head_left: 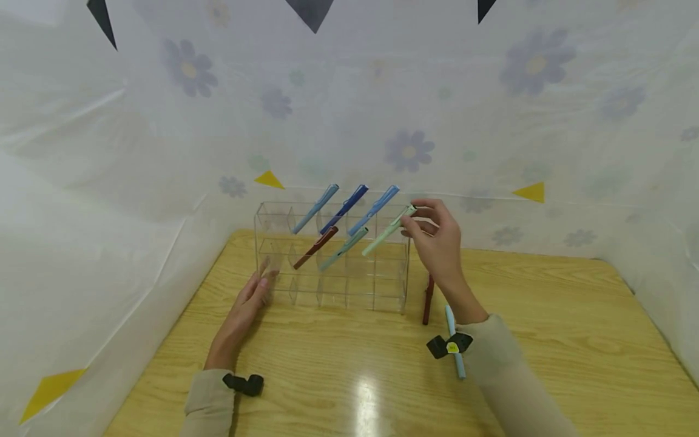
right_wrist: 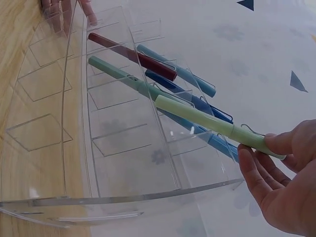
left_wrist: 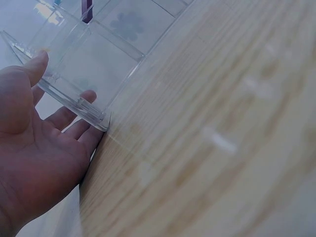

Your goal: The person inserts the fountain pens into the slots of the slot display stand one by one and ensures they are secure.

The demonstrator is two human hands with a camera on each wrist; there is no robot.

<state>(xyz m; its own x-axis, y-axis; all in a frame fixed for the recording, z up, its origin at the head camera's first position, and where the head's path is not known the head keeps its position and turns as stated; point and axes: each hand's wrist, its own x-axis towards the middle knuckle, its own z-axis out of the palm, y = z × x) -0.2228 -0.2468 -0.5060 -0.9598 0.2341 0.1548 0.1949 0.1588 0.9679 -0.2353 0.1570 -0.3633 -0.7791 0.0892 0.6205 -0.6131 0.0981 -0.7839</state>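
Note:
A clear acrylic pen rack with divided tiers stands on the table. My right hand pinches a pale green pen by its clip end, between thumb and fingers. The pen slants over the rack's middle tier, lower end toward the left. At the rack's left side, my left hand holds the side panel, thumb on one face and fingers around the lower edge. In the back tier lean a light blue pen, a dark blue pen and a brighter blue pen. A dark red pen and a teal-green pen lean in the middle tier.
Right of the rack, another dark red pen lies on the wooden table. A light blue pen lies nearer, partly covered by the right wrist's camera. A flower-patterned curtain hangs behind the table.

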